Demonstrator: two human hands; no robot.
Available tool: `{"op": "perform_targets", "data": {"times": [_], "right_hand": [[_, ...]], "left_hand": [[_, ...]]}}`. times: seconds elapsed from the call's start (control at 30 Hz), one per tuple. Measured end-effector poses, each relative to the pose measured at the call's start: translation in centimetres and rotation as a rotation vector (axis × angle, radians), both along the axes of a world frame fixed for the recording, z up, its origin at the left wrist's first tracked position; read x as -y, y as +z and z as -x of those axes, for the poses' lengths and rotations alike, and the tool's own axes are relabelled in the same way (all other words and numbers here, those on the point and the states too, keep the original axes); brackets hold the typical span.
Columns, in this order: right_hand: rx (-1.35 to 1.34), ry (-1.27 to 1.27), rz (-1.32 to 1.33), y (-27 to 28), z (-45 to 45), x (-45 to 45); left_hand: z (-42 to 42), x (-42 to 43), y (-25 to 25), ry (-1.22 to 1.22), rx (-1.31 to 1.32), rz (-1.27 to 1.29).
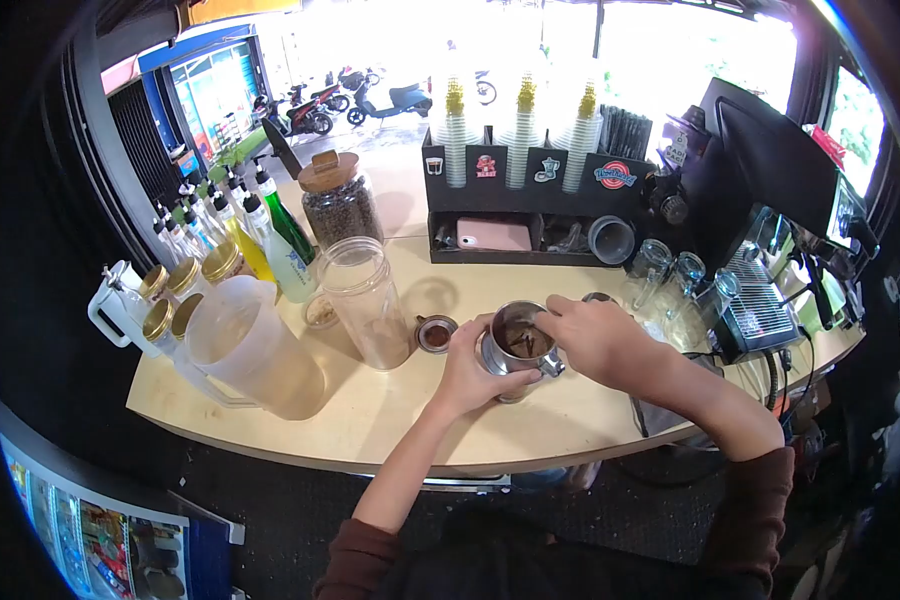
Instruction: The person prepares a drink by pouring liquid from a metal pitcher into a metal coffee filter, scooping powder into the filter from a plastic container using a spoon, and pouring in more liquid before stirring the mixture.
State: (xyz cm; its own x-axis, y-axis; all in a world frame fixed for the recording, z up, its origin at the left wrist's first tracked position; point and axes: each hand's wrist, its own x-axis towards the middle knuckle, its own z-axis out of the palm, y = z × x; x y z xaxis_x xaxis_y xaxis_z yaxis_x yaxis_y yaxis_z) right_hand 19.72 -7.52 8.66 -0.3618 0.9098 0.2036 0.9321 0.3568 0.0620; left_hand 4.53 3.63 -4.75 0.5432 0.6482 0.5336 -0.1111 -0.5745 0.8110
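My left hand (470, 368) is wrapped around the side of a shiny metal pitcher (494, 350) near the counter's front. Brown contents (526, 343) show inside it, with darker bits on top. Over the pitcher's right rim, my right hand (595, 340) is closed in a pinch. Whatever its fingers hold is hidden or too thin to make out. Just left of my left hand sits a small round metal dish (436, 334) with brown stuff in it. An uncapped clear plastic jar (370, 315) stands further left.
A frosted jug (255, 350) and syrup bottles (288, 225) stand at the left, with a jar of coffee beans (340, 205) behind. A black cup organizer (520, 165) is at the back. Glass mugs (685, 275) and an espresso machine (760, 300) occupy the right.
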Motion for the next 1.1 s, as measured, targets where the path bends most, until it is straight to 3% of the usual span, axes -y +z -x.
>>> {"op": "perform_targets", "data": {"times": [0.23,0.33,0.63,0.8,0.93,1.1], "right_hand": [[0.072,-0.16,0.034,0.2,0.9,0.4],[0.036,-0.037,-0.009,0.8,1.0,1.0],[0.085,-0.293,0.046,0.9,3.9,1.7],[0.019,-0.122,-0.081,0.4,2.9,1.8],[0.075,-0.244,-0.148,0.2,2.7,2.1],[0.14,-0.048,-0.311,-0.4,2.1,2.4]], "left_hand": [[0.4,0.4,1.3,-0.014,-0.046,0.038],[0.8,0.5,1.7,0.103,-0.187,-0.148],[0.7,1.9,2.2,0.192,-0.177,-0.27],[1.0,1.5,1.9,0.279,-0.14,-0.315],[0.9,1.3,2.7,0.228,-0.083,-0.329],[1.0,0.1,3.2,0.178,-0.067,-0.368]]}}
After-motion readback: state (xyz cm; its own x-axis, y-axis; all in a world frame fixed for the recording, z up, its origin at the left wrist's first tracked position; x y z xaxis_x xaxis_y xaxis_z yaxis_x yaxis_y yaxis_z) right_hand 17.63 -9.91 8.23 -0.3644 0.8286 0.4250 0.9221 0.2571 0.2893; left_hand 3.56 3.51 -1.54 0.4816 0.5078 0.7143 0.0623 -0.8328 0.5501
